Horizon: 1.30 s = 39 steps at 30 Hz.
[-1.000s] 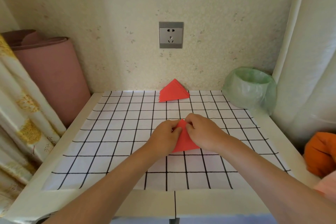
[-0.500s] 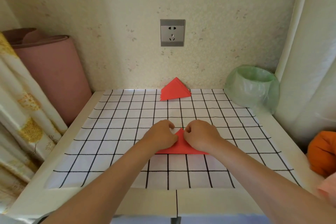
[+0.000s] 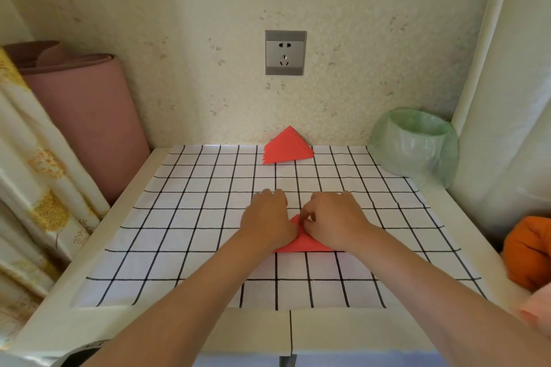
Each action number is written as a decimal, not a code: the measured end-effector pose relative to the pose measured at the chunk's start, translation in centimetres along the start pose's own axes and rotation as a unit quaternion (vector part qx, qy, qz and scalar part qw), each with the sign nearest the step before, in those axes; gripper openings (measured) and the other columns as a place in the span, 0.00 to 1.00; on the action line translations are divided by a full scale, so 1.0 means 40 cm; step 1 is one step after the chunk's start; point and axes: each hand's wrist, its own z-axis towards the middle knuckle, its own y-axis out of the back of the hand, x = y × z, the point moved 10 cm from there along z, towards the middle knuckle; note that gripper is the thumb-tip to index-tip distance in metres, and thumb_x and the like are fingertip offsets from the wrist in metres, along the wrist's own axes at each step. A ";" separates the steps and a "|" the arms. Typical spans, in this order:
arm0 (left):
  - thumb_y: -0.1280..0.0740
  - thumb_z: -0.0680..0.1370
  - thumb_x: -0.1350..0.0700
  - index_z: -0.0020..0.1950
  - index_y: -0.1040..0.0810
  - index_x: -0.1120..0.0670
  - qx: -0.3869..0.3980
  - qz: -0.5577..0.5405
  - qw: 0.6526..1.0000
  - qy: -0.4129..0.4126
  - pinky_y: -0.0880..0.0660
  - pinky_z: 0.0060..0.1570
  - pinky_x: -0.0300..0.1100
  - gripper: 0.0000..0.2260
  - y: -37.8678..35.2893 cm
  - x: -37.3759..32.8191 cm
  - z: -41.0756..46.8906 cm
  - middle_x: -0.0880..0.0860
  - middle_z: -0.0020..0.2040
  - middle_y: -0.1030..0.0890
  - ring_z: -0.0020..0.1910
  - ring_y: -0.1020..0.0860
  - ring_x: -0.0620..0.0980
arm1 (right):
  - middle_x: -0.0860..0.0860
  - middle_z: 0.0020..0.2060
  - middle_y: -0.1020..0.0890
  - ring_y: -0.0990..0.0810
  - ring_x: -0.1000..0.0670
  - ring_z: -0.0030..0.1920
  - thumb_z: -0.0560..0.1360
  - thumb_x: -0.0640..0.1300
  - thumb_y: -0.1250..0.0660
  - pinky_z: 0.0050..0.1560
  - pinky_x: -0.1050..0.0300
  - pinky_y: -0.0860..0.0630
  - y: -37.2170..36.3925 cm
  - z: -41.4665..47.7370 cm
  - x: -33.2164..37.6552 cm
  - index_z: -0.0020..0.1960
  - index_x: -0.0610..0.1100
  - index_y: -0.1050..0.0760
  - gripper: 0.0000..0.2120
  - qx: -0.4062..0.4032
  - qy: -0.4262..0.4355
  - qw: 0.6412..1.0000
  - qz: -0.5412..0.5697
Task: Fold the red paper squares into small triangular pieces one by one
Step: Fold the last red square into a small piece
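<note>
A red paper triangle (image 3: 304, 243) lies flat on the grid-patterned mat (image 3: 185, 217) in the middle of the table, its long edge toward me. My left hand (image 3: 268, 217) presses down on its left part. My right hand (image 3: 337, 217) covers its right part and pinches the paper near the top point with thumb and forefinger. Much of the triangle is hidden under both hands. A stack of red folded triangles (image 3: 287, 146) leans at the mat's far edge, against the wall.
A bin lined with a green plastic bag (image 3: 417, 146) stands at the back right. A pink rolled mat (image 3: 83, 116) and a curtain (image 3: 35, 202) stand to the left. An orange bundle (image 3: 527, 250) lies at the right edge. A wall socket (image 3: 285, 52) is above the stack.
The red paper went from standing on its edge between my fingers to lying flat as a wide triangle. Both hands moved toward me and now press it onto the mat.
</note>
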 end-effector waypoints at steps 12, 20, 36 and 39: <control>0.44 0.75 0.53 0.56 0.16 0.52 0.005 0.012 0.960 -0.278 0.31 0.59 0.40 0.18 -0.009 -0.080 -0.106 0.50 0.65 0.28 0.66 0.36 0.46 | 0.54 0.47 0.22 0.23 0.47 0.50 0.77 0.45 0.45 0.49 0.51 0.40 0.003 -0.020 0.013 0.54 0.56 0.19 0.17 0.000 0.009 1.000 -0.016; 0.49 0.77 0.46 0.50 0.17 0.54 0.024 -0.025 0.962 -0.270 0.27 0.52 0.43 0.22 -0.035 -0.055 -0.177 0.46 0.52 0.24 0.53 0.30 0.44 | 0.53 0.46 0.25 0.27 0.47 0.46 0.78 0.44 0.46 0.49 0.50 0.39 -0.003 -0.051 0.029 0.60 0.57 0.21 0.19 -0.018 0.014 0.998 -0.052; 0.47 0.76 0.51 0.40 0.22 0.55 -0.060 0.019 0.956 -0.285 0.30 0.36 0.40 0.16 -0.031 -0.074 -0.246 0.48 0.47 0.24 0.48 0.29 0.44 | 0.48 0.65 0.23 0.28 0.43 0.67 0.75 0.53 0.48 0.68 0.37 0.39 -0.022 -0.147 0.045 0.62 0.52 0.22 0.23 -0.055 0.035 0.988 -0.142; 0.47 0.76 0.50 0.42 0.21 0.54 -0.051 0.013 0.958 -0.281 0.31 0.38 0.39 0.16 -0.032 -0.072 -0.245 0.48 0.49 0.23 0.51 0.29 0.44 | 0.47 0.64 0.21 0.26 0.42 0.67 0.72 0.53 0.48 0.67 0.39 0.39 -0.019 -0.193 0.082 0.49 0.51 0.17 0.21 -0.078 0.073 0.984 -0.145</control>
